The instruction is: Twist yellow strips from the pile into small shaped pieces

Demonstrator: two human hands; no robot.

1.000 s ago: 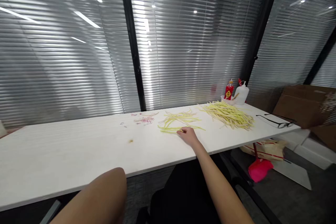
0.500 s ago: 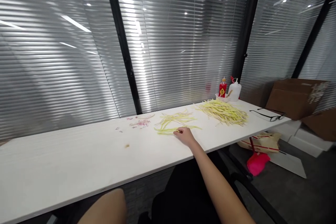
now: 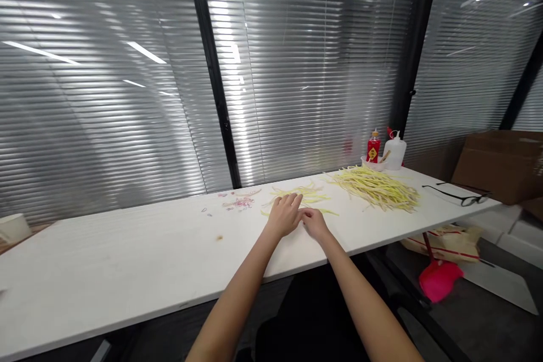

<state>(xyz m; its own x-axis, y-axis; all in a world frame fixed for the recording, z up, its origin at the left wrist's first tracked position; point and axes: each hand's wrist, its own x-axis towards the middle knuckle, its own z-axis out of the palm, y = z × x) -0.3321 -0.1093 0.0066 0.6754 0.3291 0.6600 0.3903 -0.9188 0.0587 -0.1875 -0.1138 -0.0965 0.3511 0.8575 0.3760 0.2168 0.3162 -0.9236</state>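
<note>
My left hand lies over a small loose group of thin yellow-green stalks, its fingers stretched out and slightly apart. Right beside it, my right hand is closed in a pinch at the near stalks, and one stalk end shows to its right. The fingertips of the two hands nearly meet. What lies under the left palm is hidden. Farther right spreads a large heap of the same long stalks.
Reddish-purple scraps and a brown spot are on the white table. At the back right stand a red bottle, a white squeeze bottle and a bowl. Eyeglasses lie near the right end.
My left hand has come up from below the table edge onto the stalks beside my right hand. The right hand stays at the near stalks. The view has shifted slightly left.
</note>
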